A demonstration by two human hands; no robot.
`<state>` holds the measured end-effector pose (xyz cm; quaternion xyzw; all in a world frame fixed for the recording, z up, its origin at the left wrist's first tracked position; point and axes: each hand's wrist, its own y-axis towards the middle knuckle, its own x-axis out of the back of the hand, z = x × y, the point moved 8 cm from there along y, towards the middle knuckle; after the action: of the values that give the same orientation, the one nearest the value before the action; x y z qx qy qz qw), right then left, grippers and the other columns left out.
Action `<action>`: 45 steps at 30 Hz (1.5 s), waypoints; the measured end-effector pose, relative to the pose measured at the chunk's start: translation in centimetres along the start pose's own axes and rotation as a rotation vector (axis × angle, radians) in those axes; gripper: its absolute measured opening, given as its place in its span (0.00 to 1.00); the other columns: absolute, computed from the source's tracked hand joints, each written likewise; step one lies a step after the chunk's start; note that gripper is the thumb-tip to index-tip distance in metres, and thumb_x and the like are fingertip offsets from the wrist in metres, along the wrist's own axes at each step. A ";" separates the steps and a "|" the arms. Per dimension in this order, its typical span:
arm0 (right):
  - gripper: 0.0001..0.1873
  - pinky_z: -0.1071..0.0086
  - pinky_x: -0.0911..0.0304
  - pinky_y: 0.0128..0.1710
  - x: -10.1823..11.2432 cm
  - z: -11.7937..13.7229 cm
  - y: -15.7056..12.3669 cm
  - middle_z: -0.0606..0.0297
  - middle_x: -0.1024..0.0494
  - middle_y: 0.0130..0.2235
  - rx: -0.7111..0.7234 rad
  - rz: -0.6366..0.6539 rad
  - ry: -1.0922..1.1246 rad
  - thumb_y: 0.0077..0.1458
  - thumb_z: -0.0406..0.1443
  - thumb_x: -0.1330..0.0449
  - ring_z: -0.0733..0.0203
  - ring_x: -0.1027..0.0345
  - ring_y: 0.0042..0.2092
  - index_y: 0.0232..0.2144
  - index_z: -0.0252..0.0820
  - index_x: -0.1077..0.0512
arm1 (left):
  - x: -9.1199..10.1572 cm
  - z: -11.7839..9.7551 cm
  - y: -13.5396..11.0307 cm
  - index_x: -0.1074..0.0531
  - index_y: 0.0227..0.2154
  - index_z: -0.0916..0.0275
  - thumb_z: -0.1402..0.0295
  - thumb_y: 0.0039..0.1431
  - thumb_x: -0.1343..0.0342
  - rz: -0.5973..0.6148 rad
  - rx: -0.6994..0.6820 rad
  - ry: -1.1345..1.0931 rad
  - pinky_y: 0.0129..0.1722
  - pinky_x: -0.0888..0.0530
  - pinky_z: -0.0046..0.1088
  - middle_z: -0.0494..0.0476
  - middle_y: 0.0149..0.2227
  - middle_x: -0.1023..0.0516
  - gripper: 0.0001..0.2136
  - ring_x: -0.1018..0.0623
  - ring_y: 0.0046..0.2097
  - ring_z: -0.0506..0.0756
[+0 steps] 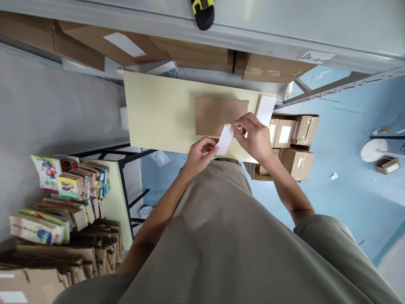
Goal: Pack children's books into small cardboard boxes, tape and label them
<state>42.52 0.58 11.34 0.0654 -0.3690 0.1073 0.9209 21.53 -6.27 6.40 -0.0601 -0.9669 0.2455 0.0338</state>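
Between my two hands is a small white paper label [225,140] with a yellow spot at its upper end. My left hand [201,154] pinches its lower left edge between thumb and fingers. The fingers of my right hand [254,137] are closed at its upper right corner. Just beyond them a flat brown cardboard box [218,115] lies on the pale yellow tabletop [158,112], its near right part covered by my right hand. A stack of white paper [266,110] lies at the table's right end.
Above the table's far side runs a grey metal shelf [268,40] with a black and yellow tool [204,14] on its edge. Cartons [272,67] stand under it. An open box of small cartons [297,162] sits at right. Books [84,181] and folded cardboard [63,257] are at left.
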 end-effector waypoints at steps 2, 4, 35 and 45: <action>0.15 0.66 0.27 0.33 0.2 0.2 -0.6 0.59 0.16 0.48 0.006 0.018 0.002 0.81 0.46 0.42 0.61 0.25 0.34 0.46 0.47 0.18 | 0.3 0.4 0.1 0.21 0.43 0.55 0.46 0.61 0.27 -0.070 -0.041 0.029 0.63 0.19 0.44 0.62 0.53 0.15 0.19 0.15 0.59 0.65; 0.13 0.66 0.28 0.31 0.4 0.8 -1.5 0.60 0.15 0.47 0.023 0.019 -0.003 0.79 0.44 0.42 0.61 0.25 0.33 0.45 0.48 0.19 | 1.6 1.0 0.3 0.21 0.55 0.51 0.46 0.61 0.26 -0.207 -0.069 0.064 0.70 0.24 0.46 0.64 0.66 0.20 0.25 0.23 0.73 0.67; 0.19 0.57 0.25 0.52 -9.3 -11.1 -1.4 0.54 0.12 0.44 -0.692 -0.137 0.242 0.73 0.53 0.38 0.50 0.19 0.45 0.40 0.45 0.22 | 5.7 6.4 12.2 0.20 0.35 0.59 0.64 0.66 0.37 -0.184 0.067 0.341 0.51 0.20 0.37 0.58 0.39 0.14 0.05 0.17 0.45 0.60; 0.13 0.50 0.24 0.60 -9.8 -11.9 -0.8 0.53 0.12 0.47 -0.808 -0.134 0.129 0.74 0.46 0.37 0.46 0.18 0.49 0.42 0.44 0.21 | 5.2 5.6 12.5 0.19 0.35 0.59 0.65 0.69 0.37 -0.220 0.064 0.478 0.52 0.24 0.37 0.59 0.39 0.13 0.07 0.17 0.46 0.62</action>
<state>43.74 0.73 -4.05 -0.2844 -0.3181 -0.1023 0.8986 17.07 2.71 -4.33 -0.0100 -0.9240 0.2495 0.2898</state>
